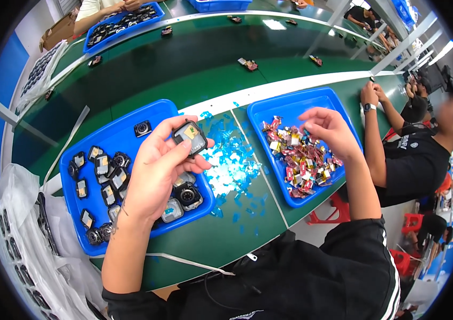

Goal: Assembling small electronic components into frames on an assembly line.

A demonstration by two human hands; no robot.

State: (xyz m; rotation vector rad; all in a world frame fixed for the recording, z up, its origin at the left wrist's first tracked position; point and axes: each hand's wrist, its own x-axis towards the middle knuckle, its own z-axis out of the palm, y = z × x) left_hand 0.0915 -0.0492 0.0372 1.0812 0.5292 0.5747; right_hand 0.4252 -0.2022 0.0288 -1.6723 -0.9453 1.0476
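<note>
Fingers (181, 140) of left hand (157, 170) pinching a small square black module (189, 137) just left of centre frame, above the left blue tray (77, 224) of similar parts. Right hand (329, 130) hovering over the right blue tray (269, 109), fingertips bunched narrow above the pile of red-and-gold bits (301, 160), can't tell if anything's gripped. Looks like picking a piece to fit; next needs lining it up with the module.

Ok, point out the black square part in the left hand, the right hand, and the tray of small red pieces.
black square part (190, 137), head view, on its top face.
right hand (327, 129), head view, back of the hand.
tray of small red pieces (312, 98), head view, bare blue floor.
</note>
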